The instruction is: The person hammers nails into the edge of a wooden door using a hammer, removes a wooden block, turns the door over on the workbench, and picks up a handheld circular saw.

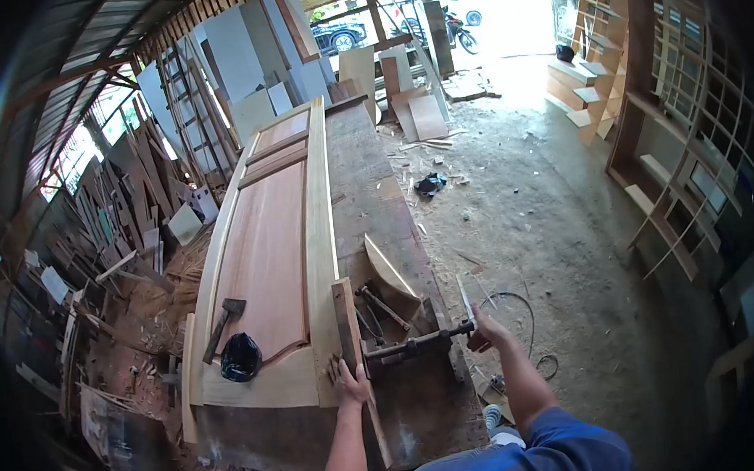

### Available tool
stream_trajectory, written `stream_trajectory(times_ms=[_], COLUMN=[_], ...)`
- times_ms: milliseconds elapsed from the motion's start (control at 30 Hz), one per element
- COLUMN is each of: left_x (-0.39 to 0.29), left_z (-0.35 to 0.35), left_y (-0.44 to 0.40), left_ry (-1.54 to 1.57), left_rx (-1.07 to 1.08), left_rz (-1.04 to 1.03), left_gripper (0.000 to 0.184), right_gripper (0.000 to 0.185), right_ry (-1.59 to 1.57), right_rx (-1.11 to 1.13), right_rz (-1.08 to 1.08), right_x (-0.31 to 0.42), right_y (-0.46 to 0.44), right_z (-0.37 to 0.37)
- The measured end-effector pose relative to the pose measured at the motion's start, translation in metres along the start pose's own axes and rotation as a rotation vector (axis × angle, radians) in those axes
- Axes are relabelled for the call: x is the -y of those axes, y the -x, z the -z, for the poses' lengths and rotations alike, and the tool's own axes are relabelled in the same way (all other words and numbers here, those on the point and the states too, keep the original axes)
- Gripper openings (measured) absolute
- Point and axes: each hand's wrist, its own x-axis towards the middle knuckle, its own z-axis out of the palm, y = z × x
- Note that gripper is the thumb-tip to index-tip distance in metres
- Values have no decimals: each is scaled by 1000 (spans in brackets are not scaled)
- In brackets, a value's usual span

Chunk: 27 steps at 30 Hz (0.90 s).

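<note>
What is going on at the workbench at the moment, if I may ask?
A person is working with a clamp beside a wooden door that lies flat on the workbench. The right hand is at the clamp's outer end, by its handle, and the left hand rests where a board stands along the door's edge. A hammer and a black plastic bag lie on the door. I cannot tell how tight the clamp is.
</note>
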Motion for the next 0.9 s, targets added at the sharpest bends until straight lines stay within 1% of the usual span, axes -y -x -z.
stream_trajectory(times_ms=[33, 67, 167, 200, 233, 300, 400, 500, 600, 700, 800, 833, 867, 900], left_x=[-3, -2, -6, -5, -5, -2, 4, 5, 5, 3, 1, 0, -2, -1], left_z=[2, 4, 13, 14, 12, 10, 7, 11, 11, 11, 12, 13, 14, 15], left_y=[0, 0, 2, 1, -1, 0, 0, -1, 0, 0, 3, 2, 2, 5], left_ry=[-3, 13, 8, -1, 8, 20, 23, 9, 11, 7, 2, 1, -12, -26], left_rx=[13, 38, 80, 94, 76, 75, 105, 171, 155, 133, 123, 120, 121, 118], left_rz=[23, 30, 6, 5, 4, -12, -10, -4, -22, -39, -54, -52, -57, -61], left_gripper=[84, 90, 94, 99, 100, 100, 101, 102, 103, 101, 100, 99, 99, 99], right_gripper=[118, 118, 109, 109, 108, 103, 97, 96, 88, 86, 86, 87, 96, 99], right_ry=[-50, -100, -487, -643, -795, -571, -362, -59, -236, -435, -519, -544, -602, -635], right_rx=[-51, -98, -180, 14, 207, 362, 26, -172, -194, -199, -251, -270, -241, -225], right_rz=[23, 42, 258, 479, 695, 824, 419, 222, 143, 181, 142, 134, 145, 79], right_x=[2, 0, 7, 15, 24, 15, 3, -25, -41, -66, -72, -74, -72, -65], right_y=[-24, -42, -77, -55, -23, 23, 91, 86, 84, 56, 31, 22, 12, 13], right_z=[-8, -14, -16, -17, -15, 0, -7, -30, -50, -59, -56, -56, -54, -55])
